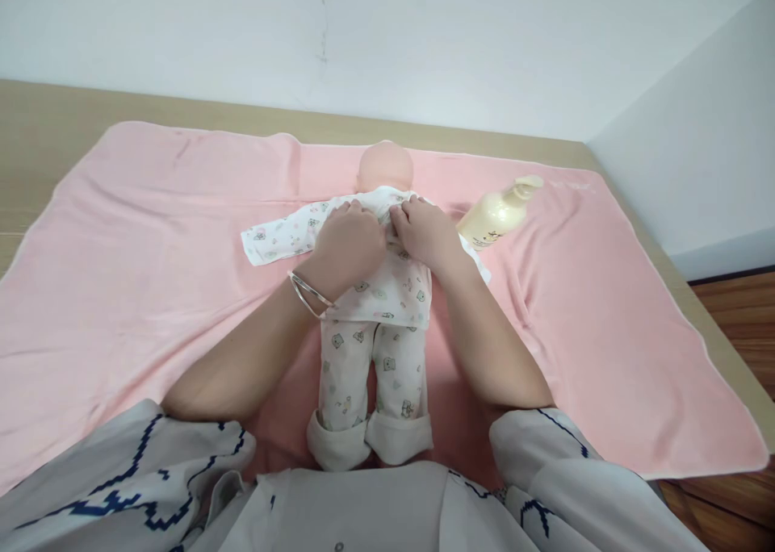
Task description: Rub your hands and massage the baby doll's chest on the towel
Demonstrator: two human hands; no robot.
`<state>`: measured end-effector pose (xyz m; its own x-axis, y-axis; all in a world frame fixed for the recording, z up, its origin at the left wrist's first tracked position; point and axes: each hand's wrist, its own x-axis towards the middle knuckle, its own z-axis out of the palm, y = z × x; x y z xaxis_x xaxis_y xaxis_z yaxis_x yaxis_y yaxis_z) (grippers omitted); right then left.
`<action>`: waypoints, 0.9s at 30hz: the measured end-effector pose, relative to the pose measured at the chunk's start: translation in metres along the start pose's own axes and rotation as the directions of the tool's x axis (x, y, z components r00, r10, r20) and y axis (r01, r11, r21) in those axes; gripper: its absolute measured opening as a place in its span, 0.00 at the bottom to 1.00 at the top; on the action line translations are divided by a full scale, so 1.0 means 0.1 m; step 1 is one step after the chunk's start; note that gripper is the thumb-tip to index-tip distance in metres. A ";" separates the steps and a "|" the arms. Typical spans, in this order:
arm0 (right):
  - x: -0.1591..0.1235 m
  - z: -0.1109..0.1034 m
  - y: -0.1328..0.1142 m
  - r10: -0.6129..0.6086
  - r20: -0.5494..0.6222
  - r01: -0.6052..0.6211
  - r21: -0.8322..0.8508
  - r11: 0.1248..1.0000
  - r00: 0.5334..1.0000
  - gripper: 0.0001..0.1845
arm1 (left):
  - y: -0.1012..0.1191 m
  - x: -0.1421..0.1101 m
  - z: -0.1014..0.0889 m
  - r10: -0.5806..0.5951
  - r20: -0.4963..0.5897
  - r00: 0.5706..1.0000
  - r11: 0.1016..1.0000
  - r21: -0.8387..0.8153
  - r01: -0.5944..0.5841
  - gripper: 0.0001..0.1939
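A bald baby doll (387, 165) lies with its head away from me, dressed in a white printed baby shirt (393, 294) and matching trousers (391, 366) with turned-up cuffs. My left hand (351, 241), a silver bangle at its wrist, is closed on the shirt's upper front, just below the doll's neck. Close beside it, my right hand (427, 229) also has its fingers curled into the shirt cloth near the collar. The fingertips and any fastening under them are partly hidden. One shirt sleeve stretches out to the left; the other is mostly behind my right forearm.
Under the doll a pink blanket (182, 294) covers much of the wooden table (36, 140). A pale yellow pump bottle (496, 215) lies tilted on the blanket to the right of the doll. White walls (424, 52) stand behind the table and at the right.
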<state>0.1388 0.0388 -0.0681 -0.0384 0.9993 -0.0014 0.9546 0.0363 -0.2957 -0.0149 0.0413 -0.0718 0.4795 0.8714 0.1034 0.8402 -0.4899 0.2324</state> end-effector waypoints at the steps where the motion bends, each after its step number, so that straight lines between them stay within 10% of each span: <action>1: 0.03 0.03 0.02 -0.008 -0.021 0.008 -0.004 1.000 1.000 0.25 | 0.01 -0.01 -0.03 -0.015 0.018 1.000 1.000 0.000 0.015 0.18; 15: -0.32 0.04 -0.42 -0.049 -0.049 0.035 -0.261 0.965 0.998 0.22 | -0.42 0.35 0.27 -0.041 -0.080 0.996 0.968 -0.251 0.020 0.21; 27: 0.03 0.11 -0.12 0.060 -0.118 -0.058 0.020 0.998 0.991 0.24 | -0.40 0.34 0.36 -0.072 -0.103 0.992 0.971 -0.237 0.046 0.23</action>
<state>0.1237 0.0412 -0.0747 0.0542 0.9941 0.0940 0.9491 -0.0221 -0.3142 -0.0226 0.0899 -0.1127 0.3891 0.9024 0.1850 0.7777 -0.4294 0.4591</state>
